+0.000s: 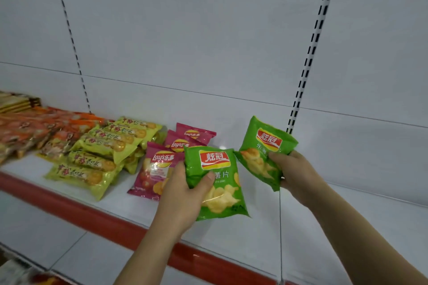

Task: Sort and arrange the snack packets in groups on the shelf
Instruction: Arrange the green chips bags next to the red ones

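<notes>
My left hand (183, 194) grips a green chip packet (216, 194) by its left side, held just above the white shelf (324, 227). My right hand (294, 169) holds a second green chip packet (264, 146) by its right edge, a little higher and farther back. Left of them, three pink chip packets (157, 169) lie in a row running toward the back wall. Further left sit several yellow-green biscuit packets (102, 148), then orange packets (34, 127).
Gold-brown packets (16, 102) lie at the far left end. The shelf has a red front edge (92, 217) and a white back panel with two slotted uprights (303, 71). Bare shelf surface extends to the right of my right hand.
</notes>
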Tool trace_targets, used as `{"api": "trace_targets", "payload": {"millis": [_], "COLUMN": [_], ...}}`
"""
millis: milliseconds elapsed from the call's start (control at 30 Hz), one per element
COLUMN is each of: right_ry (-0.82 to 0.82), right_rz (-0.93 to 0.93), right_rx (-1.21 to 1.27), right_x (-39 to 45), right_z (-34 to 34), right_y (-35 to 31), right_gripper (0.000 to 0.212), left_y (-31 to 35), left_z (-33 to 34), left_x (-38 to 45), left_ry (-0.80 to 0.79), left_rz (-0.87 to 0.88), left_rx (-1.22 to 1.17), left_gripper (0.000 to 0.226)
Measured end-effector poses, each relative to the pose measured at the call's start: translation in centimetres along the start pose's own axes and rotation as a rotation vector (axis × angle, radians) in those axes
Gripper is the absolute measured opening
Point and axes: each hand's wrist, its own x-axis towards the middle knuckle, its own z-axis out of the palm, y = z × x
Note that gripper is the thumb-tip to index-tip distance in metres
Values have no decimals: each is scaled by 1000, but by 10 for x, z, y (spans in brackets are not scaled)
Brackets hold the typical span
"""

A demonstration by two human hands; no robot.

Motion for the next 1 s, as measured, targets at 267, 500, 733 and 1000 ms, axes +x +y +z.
{"api": "trace_targets", "payload": {"millis": [267,500,733,1000], "right_ry": [81,338,542,212], "right_rz": [-73,-125,-116,-177], "right_rx": [-460,-853,-621,-264], "right_x": [53,52,11,-89], "right_z": [39,58,62,102], "right_y": [40,49,23,17], "right_gripper": [10,36,48,15], "left_y": [-5,-9,-14,-13], "left_z": [-16,-29,-40,-23], "left_x": [30,54,66,59], "left_ry": [-58,-172,-297,-463], "left_rz": [-49,-25,48,96], "left_rx": [-80,-146,-78,-35], "left_gripper": [29,31,29,42]}}
